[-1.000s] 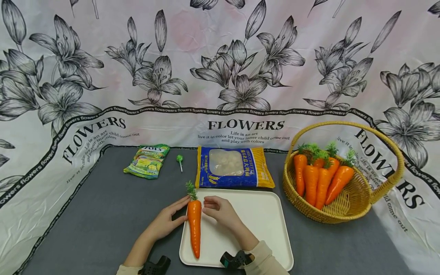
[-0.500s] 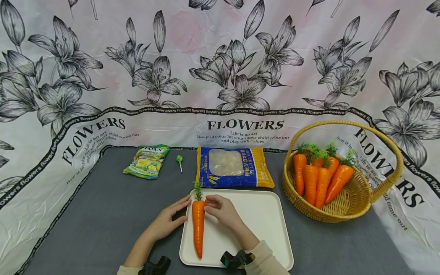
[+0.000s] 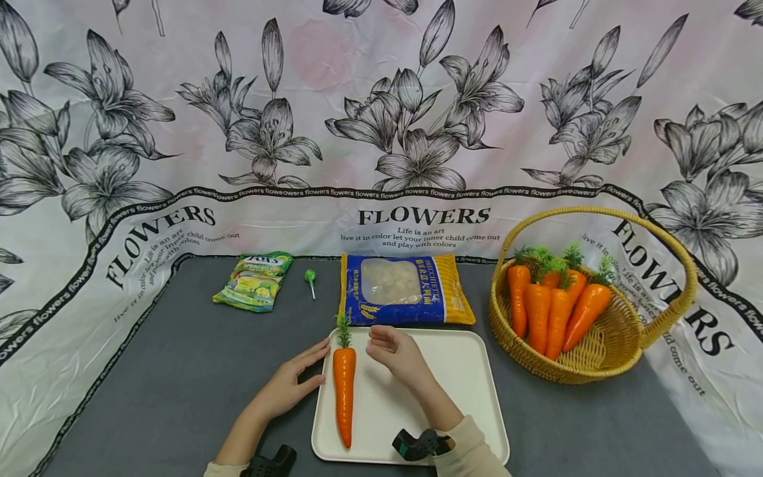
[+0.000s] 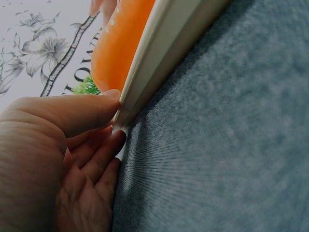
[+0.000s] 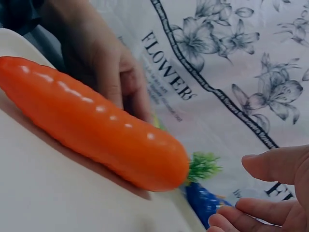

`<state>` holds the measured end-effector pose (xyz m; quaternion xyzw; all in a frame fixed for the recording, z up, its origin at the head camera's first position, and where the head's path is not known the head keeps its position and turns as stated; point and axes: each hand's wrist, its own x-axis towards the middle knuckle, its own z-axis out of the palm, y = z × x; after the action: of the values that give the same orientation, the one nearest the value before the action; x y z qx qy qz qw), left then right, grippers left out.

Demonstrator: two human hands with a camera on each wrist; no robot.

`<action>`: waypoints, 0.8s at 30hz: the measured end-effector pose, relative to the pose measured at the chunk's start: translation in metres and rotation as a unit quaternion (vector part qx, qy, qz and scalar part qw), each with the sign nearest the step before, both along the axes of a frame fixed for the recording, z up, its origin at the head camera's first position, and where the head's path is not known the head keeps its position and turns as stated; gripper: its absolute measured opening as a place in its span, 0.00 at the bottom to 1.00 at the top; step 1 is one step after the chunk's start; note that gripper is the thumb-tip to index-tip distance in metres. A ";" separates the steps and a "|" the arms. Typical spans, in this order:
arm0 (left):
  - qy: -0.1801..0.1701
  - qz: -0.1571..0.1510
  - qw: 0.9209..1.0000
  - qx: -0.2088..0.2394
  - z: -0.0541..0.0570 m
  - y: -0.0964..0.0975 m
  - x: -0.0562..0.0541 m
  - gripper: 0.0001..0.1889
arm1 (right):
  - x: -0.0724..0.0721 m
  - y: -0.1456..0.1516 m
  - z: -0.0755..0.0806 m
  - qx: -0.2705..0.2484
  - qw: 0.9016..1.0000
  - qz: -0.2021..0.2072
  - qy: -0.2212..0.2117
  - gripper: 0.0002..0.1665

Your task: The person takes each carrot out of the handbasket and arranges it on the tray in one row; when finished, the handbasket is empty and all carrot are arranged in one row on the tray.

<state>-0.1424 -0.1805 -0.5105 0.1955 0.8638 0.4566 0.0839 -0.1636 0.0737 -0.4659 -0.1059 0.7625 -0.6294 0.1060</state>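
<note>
An orange carrot (image 3: 344,397) with a green leafy top lies lengthwise along the left side of a white tray (image 3: 441,391). My left hand (image 3: 289,385) rests at the tray's left edge with extended fingers. In the left wrist view its thumb (image 4: 91,111) touches the tray's rim, and the other fingers lie beside the outer wall. Over the tray, right of the carrot, is my right hand (image 3: 398,354), holding nothing. The right wrist view shows a gap between its loosely bent fingers and the carrot (image 5: 96,125).
A wicker basket (image 3: 626,351) holding several carrots stands at the right. Behind the tray lies a blue and yellow pasta bag (image 3: 408,315). A green snack bag (image 3: 255,281) and a green lollipop (image 3: 310,278) are at the back left. A flowered cloth (image 3: 286,225) hangs behind.
The carrot has shifted slightly right, from the tray's left rim further onto its surface. My right hand touched it, then moved away to the right and back. My left hand stayed put.
</note>
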 end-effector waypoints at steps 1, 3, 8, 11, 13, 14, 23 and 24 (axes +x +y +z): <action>0.001 0.000 1.000 -0.001 0.000 0.000 0.000 0.29 | -0.001 0.002 0.002 -0.001 1.000 -0.005 -0.001 0.28; 0.002 -0.001 1.000 -0.001 0.000 -0.001 -0.001 0.29 | -0.006 0.008 -0.001 -0.003 1.000 -0.015 0.003 0.28; 0.005 -0.004 1.000 -0.001 -0.002 -0.002 -0.001 0.28 | -0.008 0.027 0.013 -0.012 0.999 -0.039 0.014 0.29; 0.001 -0.004 1.000 -0.001 -0.003 -0.001 -0.001 0.29 | -0.009 0.042 0.020 0.000 0.999 -0.044 0.021 0.30; -0.007 -0.001 1.000 0.002 -0.004 -0.001 -0.002 0.29 | -0.010 0.054 0.024 0.015 0.999 -0.046 0.024 0.31; -0.011 0.000 1.000 0.004 -0.004 -0.001 -0.002 0.29 | -0.010 0.061 0.026 0.023 0.998 -0.048 0.024 0.32; 0.005 0.000 1.000 -0.005 -0.003 -0.002 -0.002 0.29 | -0.008 0.127 0.042 0.061 0.993 -0.091 0.046 0.34; 0.005 -0.001 1.000 -0.005 -0.002 -0.001 -0.002 0.29 | -0.007 0.134 0.045 0.066 0.992 -0.095 0.051 0.34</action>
<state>-0.1446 -0.1818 -0.5128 0.1981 0.8662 0.4516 0.0813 -0.1703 0.2077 -0.4208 -0.0573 0.8134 -0.5787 0.0133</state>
